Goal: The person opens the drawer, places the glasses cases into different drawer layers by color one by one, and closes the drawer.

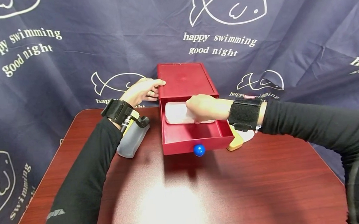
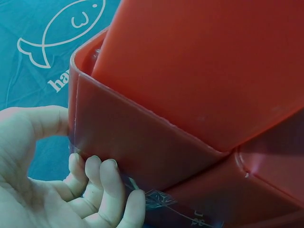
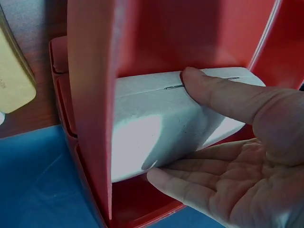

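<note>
backdrop: dark blue cloth (image 1: 71, 63) with white fish doodles and "happy swimming good night" printed all over, hanging behind everything.
surface: reddish-brown tabletop (image 1: 249, 190) with a bright glare patch near 6 o'clock.
red box: red drawer box (image 1: 183, 79) sitting around the middle of the surface, toward 12 o'clock. Its drawer (image 1: 196, 138) is pulled out toward 6 o'clock, with a blue knob (image 1: 199, 150) on the front.
white case: flat white case (image 1: 176, 113) inside the open drawer, at the back, partly under the box top.
grey thing: grey container (image 1: 132, 140) lying at 9 o'clock of the drawer, just beside it, partly under the left wrist.
yellow block: yellowish block (image 1: 235, 141) at 3 o'clock of the drawer, right against it, with something white next to it that I can't make out.
left hand: left hand (image 1: 142, 90) is on the box's left side, fingers (image 2: 102, 183) curled against the wall, thumb up by the top edge, so it's gripping the box.
right hand: right hand (image 1: 205, 107) is down in the drawer pinching the white case, thumb (image 3: 213, 92) on top, fingers underneath.
</note>
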